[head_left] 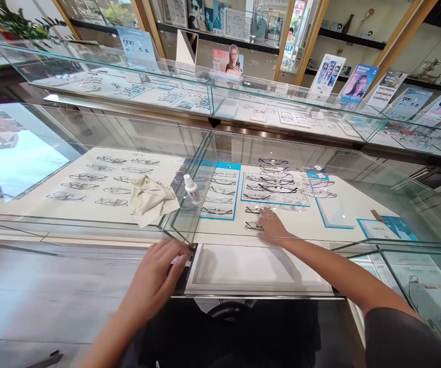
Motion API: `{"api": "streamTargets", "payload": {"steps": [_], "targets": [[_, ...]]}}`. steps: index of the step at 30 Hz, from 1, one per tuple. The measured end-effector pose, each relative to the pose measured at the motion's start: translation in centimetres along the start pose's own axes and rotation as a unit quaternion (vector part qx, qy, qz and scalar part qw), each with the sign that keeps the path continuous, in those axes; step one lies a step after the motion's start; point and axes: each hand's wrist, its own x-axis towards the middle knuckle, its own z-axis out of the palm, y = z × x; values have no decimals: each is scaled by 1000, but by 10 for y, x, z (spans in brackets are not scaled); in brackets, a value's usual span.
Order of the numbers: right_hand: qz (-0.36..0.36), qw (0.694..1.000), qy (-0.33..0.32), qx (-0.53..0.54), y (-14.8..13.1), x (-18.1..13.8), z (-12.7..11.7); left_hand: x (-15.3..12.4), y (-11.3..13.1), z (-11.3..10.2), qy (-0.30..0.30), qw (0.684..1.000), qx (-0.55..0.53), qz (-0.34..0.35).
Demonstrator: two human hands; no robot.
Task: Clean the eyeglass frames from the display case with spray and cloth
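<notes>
Behind a glass display case [220, 231], a person's right hand [272, 225] reaches forward with its fingertips at the right ends of two dark-framed glasses, an upper pair [251, 210] and a lower pair [251, 226]; whether it grips either one I cannot tell. The left hand [165, 268], fingers loosely curled, lies by the case's near edge, perhaps to steady the body; nothing shows in it, though its palm is hidden. A crumpled cloth [152, 200] and a white bottle [192, 189] stand near the glass seam, probably for easy reach. Other glasses [277, 183] lie in spaced rows, likely for display. Bare white surface right of the right hand leaves room sideways; glass edges and an open drawer [256, 271] border the near side.
</notes>
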Motion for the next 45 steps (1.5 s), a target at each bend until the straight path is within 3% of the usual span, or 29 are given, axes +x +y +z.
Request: {"api": "streamTargets", "payload": {"steps": [4, 9, 23, 29, 35, 40, 45], "targets": [[8, 1000, 9, -17, 13, 13, 13, -18, -22, -4, 57, 998, 4, -37], [4, 999, 18, -37, 15, 29, 18, -37, -42, 0, 71, 996, -2, -61], [28, 994, 11, -106, 15, 50, 17, -40, -49, -1, 115, 991, -6, -65], [47, 992, -14, -113, 3, 51, 12, -3, -36, 0, 163, 985, -2, -56], [35, 997, -51, -48, -35, 24, -12, 68, -28, 4, 253, 962, 58, -87], [-25, 991, -116, 54, -81, -27, -41, 119, -42, 7, 159, 976, 102, -105], [-65, 974, -169, 138, -118, -64, -74, 141, -58, 6, 41, 987, 113, -105]]}}
